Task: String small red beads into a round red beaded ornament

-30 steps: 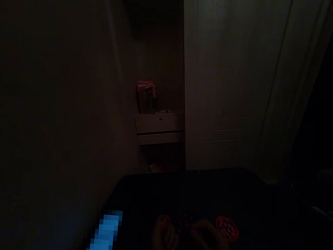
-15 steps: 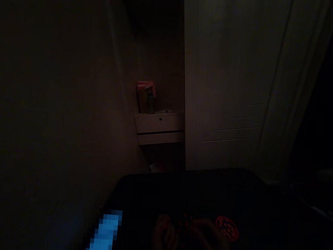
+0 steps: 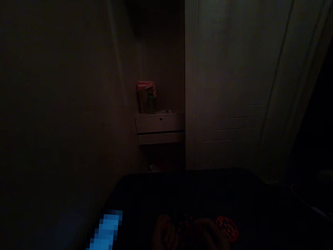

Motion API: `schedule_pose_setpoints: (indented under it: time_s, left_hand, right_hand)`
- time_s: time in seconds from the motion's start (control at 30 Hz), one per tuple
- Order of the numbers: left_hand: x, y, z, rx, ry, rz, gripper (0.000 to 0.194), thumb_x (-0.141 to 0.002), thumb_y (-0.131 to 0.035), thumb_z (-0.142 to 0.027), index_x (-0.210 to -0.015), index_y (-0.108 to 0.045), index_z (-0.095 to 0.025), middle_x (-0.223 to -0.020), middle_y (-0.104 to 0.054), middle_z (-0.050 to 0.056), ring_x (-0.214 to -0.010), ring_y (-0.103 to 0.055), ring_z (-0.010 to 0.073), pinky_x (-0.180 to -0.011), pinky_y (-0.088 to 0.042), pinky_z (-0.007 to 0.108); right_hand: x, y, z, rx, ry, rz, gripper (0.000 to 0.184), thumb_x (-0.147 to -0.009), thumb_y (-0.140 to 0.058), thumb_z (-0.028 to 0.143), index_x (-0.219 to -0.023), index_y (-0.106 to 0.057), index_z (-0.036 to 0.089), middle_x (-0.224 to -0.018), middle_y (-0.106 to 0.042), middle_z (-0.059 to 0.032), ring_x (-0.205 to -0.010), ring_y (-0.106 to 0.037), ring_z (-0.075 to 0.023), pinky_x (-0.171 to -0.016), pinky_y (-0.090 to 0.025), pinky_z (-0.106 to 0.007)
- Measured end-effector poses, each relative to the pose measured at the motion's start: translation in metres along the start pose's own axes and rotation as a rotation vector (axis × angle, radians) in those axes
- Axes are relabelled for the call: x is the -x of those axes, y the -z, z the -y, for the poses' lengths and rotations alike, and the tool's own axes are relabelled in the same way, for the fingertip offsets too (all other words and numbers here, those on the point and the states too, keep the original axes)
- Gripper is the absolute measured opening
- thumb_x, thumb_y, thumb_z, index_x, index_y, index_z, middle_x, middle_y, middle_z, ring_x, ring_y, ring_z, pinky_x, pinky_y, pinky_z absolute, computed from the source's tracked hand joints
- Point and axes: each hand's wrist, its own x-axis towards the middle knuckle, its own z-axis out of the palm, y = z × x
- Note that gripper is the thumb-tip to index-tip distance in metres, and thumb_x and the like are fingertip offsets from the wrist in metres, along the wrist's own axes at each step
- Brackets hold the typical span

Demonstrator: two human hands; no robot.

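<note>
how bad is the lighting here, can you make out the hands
Head view: very dim; left hand and right hand are only faint shapes, fingers murky. Head view, lower left: a blue patch is brightest, broken into coarse blocks. Head view, lower right: a red-rimmed disc stands out, though its detail is soft.

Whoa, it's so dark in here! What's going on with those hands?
A person has both hands low over a dark surface. The left hand is curled, and the right hand is bent beside it. Between them are some small red bits; it's too dark to tell whether either hand is holding any. A patterned red disc lies just beyond the right hand. Behind, a bottle stands above the drawers.
</note>
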Motion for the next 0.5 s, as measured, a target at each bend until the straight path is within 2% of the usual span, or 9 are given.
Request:
schedule_pose_setpoints:
  time_s: [0.23, 0.33, 0.5]
  left_hand:
    - [0.0008, -0.0022, 0.0007, 0.004, -0.004, -0.034, 0.050, -0.053, -0.091, -0.044, -0.059, -0.048, -0.020, -0.039, -0.034, -0.012, -0.032, -0.027, 0.0027, -0.036, -0.017, 0.018]
    - [-0.0001, -0.0016, 0.0010, -0.007, -0.008, -0.022, 0.052, -0.052, -0.092, -0.046, -0.057, -0.047, -0.020, -0.039, -0.032, -0.012, -0.032, -0.027, 0.0025, -0.036, -0.016, 0.018]
    - [-0.0012, -0.0002, 0.0001, -0.009, -0.005, -0.018, 0.054, -0.051, -0.092, -0.045, -0.055, -0.044, -0.020, -0.038, -0.032, -0.012, -0.031, -0.025, 0.0020, -0.035, -0.014, 0.018]
  right_hand:
    - [-0.0011, -0.0001, -0.0110, -0.036, 0.035, -0.017, 0.030, -0.080, -0.068, 0.052, -0.088, -0.076, 0.024, -0.091, -0.076, -0.0052, -0.091, -0.070, -0.0271, -0.079, -0.057, -0.031]
    - [-0.0001, -0.0001, -0.0093, -0.052, 0.016, -0.017, 0.033, -0.080, -0.069, 0.056, -0.090, -0.076, 0.025, -0.092, -0.076, -0.0052, -0.089, -0.070, -0.0266, -0.076, -0.058, -0.030]
    - [-0.0006, 0.0015, -0.0044, -0.018, 0.045, -0.010, 0.034, -0.080, -0.070, 0.056, -0.092, -0.077, 0.025, -0.097, -0.077, -0.0056, -0.097, -0.070, -0.0275, -0.083, -0.057, -0.030]
